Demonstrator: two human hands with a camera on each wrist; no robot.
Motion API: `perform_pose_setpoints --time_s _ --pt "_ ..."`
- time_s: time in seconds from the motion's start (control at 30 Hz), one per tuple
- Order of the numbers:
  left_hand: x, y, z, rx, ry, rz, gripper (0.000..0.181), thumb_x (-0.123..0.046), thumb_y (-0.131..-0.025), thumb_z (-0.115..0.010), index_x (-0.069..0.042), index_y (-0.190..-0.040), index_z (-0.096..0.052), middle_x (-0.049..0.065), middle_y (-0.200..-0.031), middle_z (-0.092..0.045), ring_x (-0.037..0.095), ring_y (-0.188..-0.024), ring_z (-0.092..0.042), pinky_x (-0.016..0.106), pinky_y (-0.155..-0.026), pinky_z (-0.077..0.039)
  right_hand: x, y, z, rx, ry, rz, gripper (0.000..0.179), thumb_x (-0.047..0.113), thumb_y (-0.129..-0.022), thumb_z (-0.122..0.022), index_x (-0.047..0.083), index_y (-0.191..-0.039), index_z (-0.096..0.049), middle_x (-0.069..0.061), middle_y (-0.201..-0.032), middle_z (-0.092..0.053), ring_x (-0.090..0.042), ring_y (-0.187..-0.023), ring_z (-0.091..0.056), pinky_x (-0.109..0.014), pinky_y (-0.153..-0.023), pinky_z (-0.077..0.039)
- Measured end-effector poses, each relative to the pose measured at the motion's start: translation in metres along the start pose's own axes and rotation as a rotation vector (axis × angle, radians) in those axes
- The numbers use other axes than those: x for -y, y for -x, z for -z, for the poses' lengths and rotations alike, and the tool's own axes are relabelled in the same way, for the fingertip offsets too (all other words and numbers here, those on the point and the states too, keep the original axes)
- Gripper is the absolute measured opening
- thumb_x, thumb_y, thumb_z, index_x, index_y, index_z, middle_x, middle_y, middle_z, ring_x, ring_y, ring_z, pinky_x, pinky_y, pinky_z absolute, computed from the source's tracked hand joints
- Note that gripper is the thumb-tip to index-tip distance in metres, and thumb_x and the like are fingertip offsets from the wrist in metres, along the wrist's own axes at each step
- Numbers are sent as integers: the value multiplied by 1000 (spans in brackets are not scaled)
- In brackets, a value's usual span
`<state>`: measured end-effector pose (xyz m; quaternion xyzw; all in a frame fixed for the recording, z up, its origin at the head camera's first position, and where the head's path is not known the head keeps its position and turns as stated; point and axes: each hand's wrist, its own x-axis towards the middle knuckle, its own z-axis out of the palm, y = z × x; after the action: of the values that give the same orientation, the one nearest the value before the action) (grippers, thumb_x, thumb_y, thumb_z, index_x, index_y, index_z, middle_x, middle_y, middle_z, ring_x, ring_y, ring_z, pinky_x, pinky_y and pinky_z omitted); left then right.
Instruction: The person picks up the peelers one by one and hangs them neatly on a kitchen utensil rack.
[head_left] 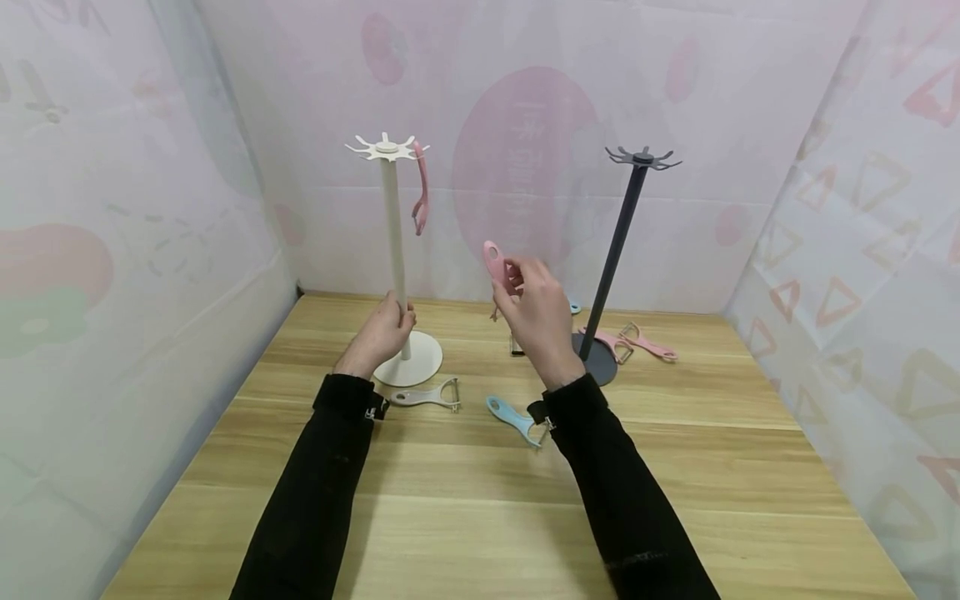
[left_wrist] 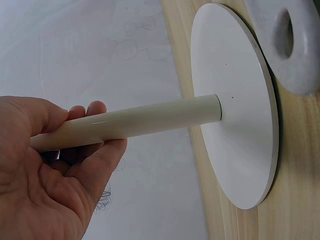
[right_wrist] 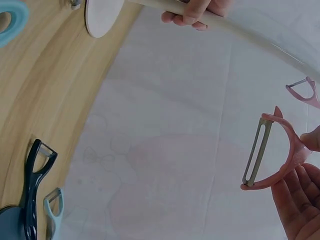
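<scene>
My left hand (head_left: 378, 333) grips the pole (left_wrist: 155, 116) of a white stand, low down, just above its round base (head_left: 420, 367). A pink peeler (head_left: 422, 187) hangs from a hook on the right side of this stand's top. To the right of the pole, my right hand (head_left: 542, 310) pinches another pink peeler (head_left: 492, 258) between thumb and fingers. Its holed handle end points up, and its blade (right_wrist: 257, 155) faces downward. Beside the white base lies a grey peeler (head_left: 422, 397), with a light blue peeler (head_left: 512, 412) nearer the right sleeve.
A dark grey stand (head_left: 618, 242) with bare hooks rises on the right. Around its base lie two pink peelers, one of them (head_left: 651, 345) outermost. Behind the right hand are a dark peeler (right_wrist: 31, 185) and a small light blue one (right_wrist: 55, 215). Fabric walls enclose the wooden table (head_left: 450, 517).
</scene>
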<state>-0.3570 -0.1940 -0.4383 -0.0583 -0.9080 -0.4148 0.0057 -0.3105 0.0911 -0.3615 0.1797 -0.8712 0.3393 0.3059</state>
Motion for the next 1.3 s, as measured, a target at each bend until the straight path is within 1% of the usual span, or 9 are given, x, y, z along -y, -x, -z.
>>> perform_pose_setpoints --time_s 0.13,0.4,0.63,0.8,1.0,1.3 --pt "1 0 0 0 4 -7 33 -18 -128 -43 5 -152 -47 28 -142 -65 39 -130 -67 61 -118 -58 8 -7 1 -18 -4 22 37 17 -112 -83 1 -145 -76 -16 -123 -78 -30 -111 -80 -43 -94 -71" --pt "0 2 1 6 11 2 34 -20 -128 -43 4 -153 -46 28 -142 -65 39 -131 -67 61 -118 -58 18 -21 7 -47 -19 74 37 16 -112 -82 1 -145 -75 -18 -124 -79 -31 -111 -81 -43 -94 -71" --pt "-1 1 0 -1 -1 -7 32 -17 -127 -45 5 -151 -47 29 -140 -66 39 -128 -68 61 -116 -59 26 -35 14 -49 -42 99 36 17 -114 -80 1 -146 -75 -17 -126 -78 -30 -113 -80 -40 -93 -69" --pt "-1 2 0 0 10 3 33 -18 -128 -44 4 -152 -46 29 -142 -66 40 -132 -68 62 -119 -59 35 -42 17 -53 -61 111 30 18 -115 -79 2 -140 -76 -16 -127 -78 -30 -114 -80 -40 -93 -68" --pt "-1 2 0 5 10 1 34 -18 -128 -43 4 -153 -46 29 -142 -66 39 -131 -67 61 -118 -59 47 -52 20 -66 -73 131 23 18 -114 -80 3 -131 -77 -14 -125 -79 -28 -113 -81 -39 -93 -68" --pt "-1 1 1 11 20 14 35 -19 -128 -43 5 -154 -46 30 -146 -65 42 -136 -68 62 -121 -58 64 -68 24 -68 -96 158 21 17 -114 -80 3 -130 -76 -14 -124 -79 -27 -115 -80 -38 -96 -67"
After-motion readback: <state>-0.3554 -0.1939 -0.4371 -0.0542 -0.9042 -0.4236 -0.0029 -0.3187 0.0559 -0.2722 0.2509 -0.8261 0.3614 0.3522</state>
